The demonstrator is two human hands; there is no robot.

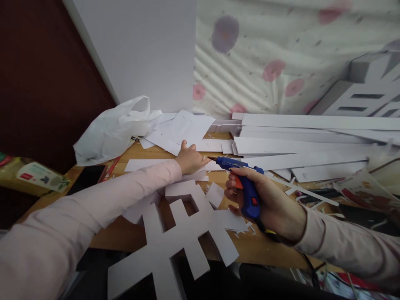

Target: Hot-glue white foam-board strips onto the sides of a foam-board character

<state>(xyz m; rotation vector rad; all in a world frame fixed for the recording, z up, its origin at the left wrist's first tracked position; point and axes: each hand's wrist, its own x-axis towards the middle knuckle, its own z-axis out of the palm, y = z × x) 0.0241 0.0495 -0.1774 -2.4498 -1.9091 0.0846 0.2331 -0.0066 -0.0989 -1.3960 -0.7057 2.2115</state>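
My right hand [268, 200] is wrapped round a blue glue gun [242, 183] with an orange trigger, its nozzle pointing left. My left hand [190, 159] reaches forward over the wooden table [137, 233], fingers curled down on a small white strip just ahead of the nozzle; what it pinches is partly hidden. A large white foam-board cutout [179, 237] shaped like crossed bars lies in front of me, hanging over the near table edge.
Long white board strips [312, 137] pile up at the right back. Loose white sheets [184, 129], a white plastic bag [109, 129] and a dark phone [86, 178] lie at left. Small white scraps litter the wood. A floral cloth covers the back.
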